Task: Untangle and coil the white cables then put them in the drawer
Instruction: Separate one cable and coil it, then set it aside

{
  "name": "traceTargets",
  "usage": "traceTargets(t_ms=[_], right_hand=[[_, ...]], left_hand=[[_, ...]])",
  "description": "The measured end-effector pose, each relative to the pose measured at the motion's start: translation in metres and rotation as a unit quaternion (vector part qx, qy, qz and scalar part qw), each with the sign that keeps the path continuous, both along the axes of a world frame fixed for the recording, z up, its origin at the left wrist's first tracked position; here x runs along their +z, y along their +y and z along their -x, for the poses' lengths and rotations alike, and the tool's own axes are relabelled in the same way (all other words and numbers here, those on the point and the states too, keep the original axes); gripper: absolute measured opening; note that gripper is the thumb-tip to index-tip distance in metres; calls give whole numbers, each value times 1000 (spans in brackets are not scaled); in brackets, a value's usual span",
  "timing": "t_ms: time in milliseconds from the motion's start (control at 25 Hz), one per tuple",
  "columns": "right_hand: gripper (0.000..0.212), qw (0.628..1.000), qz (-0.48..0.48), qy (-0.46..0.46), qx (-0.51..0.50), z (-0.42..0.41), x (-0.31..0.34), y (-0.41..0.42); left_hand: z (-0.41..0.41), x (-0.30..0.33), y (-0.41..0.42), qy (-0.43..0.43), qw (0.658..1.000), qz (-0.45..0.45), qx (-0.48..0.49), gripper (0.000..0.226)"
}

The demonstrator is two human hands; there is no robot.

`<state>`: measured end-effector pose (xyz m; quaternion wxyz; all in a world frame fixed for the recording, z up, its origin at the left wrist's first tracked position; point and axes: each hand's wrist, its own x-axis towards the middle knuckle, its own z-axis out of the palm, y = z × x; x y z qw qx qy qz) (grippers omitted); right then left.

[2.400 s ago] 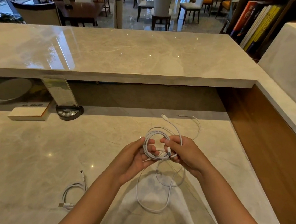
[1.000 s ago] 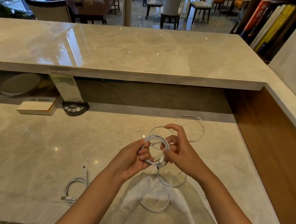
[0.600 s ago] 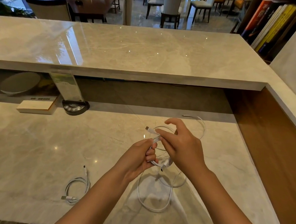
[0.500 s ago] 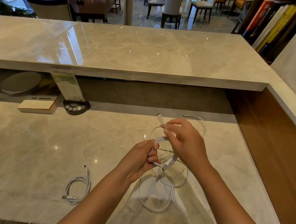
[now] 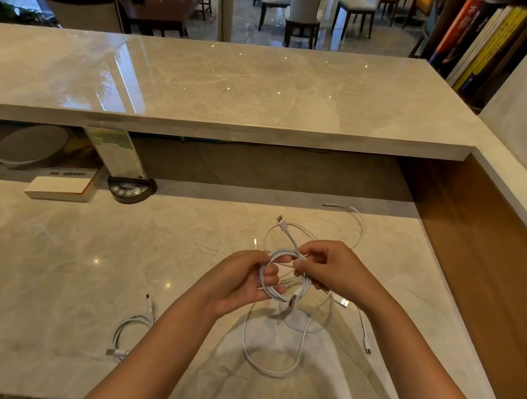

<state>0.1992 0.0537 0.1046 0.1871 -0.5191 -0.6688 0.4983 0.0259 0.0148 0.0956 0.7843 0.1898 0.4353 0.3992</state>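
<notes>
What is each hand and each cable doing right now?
Left hand: closed on the cable bundle.
Right hand: pinching a strand of the bundle.
Cable bundle: partly coiled, loose loops hanging to the counter.
Small cable: coiled, lying alone on the counter.
Drawer: not in view.

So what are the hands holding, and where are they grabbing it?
Both hold the tangled white cables. The left hand grips the coiled loops' left side; the right hand pinches a strand at the top.
</notes>
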Motion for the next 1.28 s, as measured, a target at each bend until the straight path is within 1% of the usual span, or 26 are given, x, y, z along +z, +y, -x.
traceTargets(t_ms=[40, 80, 160, 200, 240, 360, 480, 560, 640, 680, 720, 760, 800, 840, 880, 1040, 1120, 1160, 1200, 1280], right_hand=[[5, 1000, -4, 1, -11, 0, -2, -1], [5, 1000, -7, -2, -19, 0, -4, -1], [5, 1000, -9, -13, -26, -1, -6, -1], [5, 1000, -1, -6, -27, -1, -7, -1], [5, 999, 13, 11, -28, -1, -8, -2], [4, 997, 37, 44, -42, 0, -13, -4], [3, 994, 24, 51, -90, 3, -18, -5], [3, 990, 36, 72, -116, 3, -22, -6], [10, 987, 40, 82, -131, 7, -26, -9], [17, 989, -3, 58, -137, 9, -29, -11], [22, 987, -78, 22, -140, 9, -30, -13], [25, 978, -156, -2, -140, 10, -30, -14], [23, 966, -220, -4, -138, 10, -29, -13], [19, 959, -253, 5, -130, 10, -26, -12], [15, 957, -266, 9, -116, 10, -24, -11], [9, 961, -268, -27, -70, 11, -20, -11], [5, 962, -258, -34, -82, 11, -18, -11], [7, 963, -250, -38, -96, 10, -18, -10], [13, 963, -240, -52, -108, 11, -18, -9], [25, 963, -220, -112, -111, 12, -17, -6]], left_hand=[[-1, 0, 0, 32, 999, -25, 4, 23], [-1, -2, -1, 93, 994, -57, 7, 24], [-2, -8, -4, 249, 960, -127, 8, 31], [-2, -10, -5, 296, 943, -154, 13, 31], [-2, -12, -5, 314, 934, -168, 19, 30], [0, -15, -1, 305, 938, -163, 36, 26], [-1, -12, 3, 259, 956, -128, 55, 22], [-4, -11, 3, 181, 977, -96, 65, 19], [-7, -12, 0, 88, 988, -79, 96, 19], [-7, -14, -1, 63, 988, -79, 112, 21], [-8, -16, -2, 59, 987, -82, 123, 22], [-9, -18, -2, 71, 986, -86, 128, 24], [-9, -19, -3, 90, 983, -93, 127, 25], [-8, -19, -3, 110, 981, -101, 126, 26], [-7, -20, -3, 126, 978, -107, 124, 27], [-8, -20, -4, 161, 975, -120, 95, 29], [-7, -20, -5, 176, 973, -131, 66, 29], [-6, -18, -5, 184, 972, -141, 48, 29], [-5, -17, -5, 199, 967, -153, 30, 29], [-4, -14, -4, 239, 954, -182, 4, 29]])
